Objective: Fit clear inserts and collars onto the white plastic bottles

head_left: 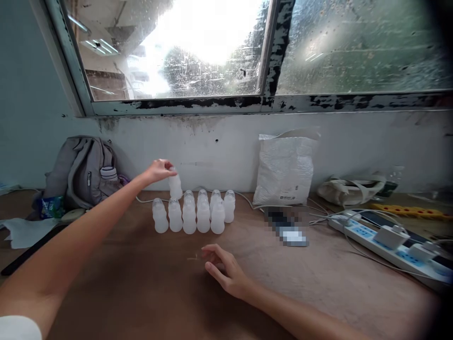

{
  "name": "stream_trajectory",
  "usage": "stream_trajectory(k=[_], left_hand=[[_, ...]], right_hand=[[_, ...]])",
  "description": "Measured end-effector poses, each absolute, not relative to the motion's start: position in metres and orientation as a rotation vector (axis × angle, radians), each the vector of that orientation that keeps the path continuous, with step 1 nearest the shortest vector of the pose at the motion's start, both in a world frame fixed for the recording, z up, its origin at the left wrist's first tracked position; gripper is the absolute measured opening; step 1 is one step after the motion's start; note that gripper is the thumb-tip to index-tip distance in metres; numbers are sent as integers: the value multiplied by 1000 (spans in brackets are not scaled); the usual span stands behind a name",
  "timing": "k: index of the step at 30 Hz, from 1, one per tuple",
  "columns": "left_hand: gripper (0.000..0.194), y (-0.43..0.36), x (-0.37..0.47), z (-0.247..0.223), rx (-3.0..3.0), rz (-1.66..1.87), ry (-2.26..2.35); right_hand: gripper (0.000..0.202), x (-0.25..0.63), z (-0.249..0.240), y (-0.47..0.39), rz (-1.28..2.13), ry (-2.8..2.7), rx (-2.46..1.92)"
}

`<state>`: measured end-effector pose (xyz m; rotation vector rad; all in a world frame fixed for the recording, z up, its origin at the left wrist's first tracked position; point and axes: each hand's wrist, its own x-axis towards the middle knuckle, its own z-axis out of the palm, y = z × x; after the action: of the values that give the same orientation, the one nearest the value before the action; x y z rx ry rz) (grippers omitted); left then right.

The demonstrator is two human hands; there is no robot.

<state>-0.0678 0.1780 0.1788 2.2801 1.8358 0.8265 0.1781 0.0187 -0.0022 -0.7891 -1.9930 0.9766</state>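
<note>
My left hand (160, 171) pinches the top of a small frosted white bottle (175, 188), held upright behind the left part of a group of similar bottles. Whether its base touches the table is hidden by the front row. Several of these bottles, with clear rounded tops, stand upright in a front row (189, 219). Others form a back row, including one at the right end (230, 208). My right hand (226, 271) rests low over the brown table (159, 288), in front of the bottles. Its fingers are loosely curved and apart, with nothing between them.
A grey backpack (83, 170) leans at the left wall. A white padded bag (286, 167) stands behind a pixelated patch (287, 229). At the right lie a power strip (385, 245) with chargers and cables, a cloth bag (350, 189) and a yellow strip (410, 211).
</note>
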Motion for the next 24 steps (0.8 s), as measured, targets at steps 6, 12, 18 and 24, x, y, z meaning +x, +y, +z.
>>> stream_trajectory(k=[6, 12, 18, 24], left_hand=[[39, 191, -67, 128, 2202, 523, 1752], [40, 194, -66, 118, 2194, 427, 1691], [45, 195, -66, 120, 2193, 325, 1708], [44, 188, -64, 122, 2252, 276, 1680]], right_hand=[[24, 177, -1, 20, 928, -1988, -861], [24, 176, -5, 22, 887, -2004, -880], [23, 177, -8, 24, 857, -2022, -883], [23, 176, -7, 24, 808, -2025, -925]])
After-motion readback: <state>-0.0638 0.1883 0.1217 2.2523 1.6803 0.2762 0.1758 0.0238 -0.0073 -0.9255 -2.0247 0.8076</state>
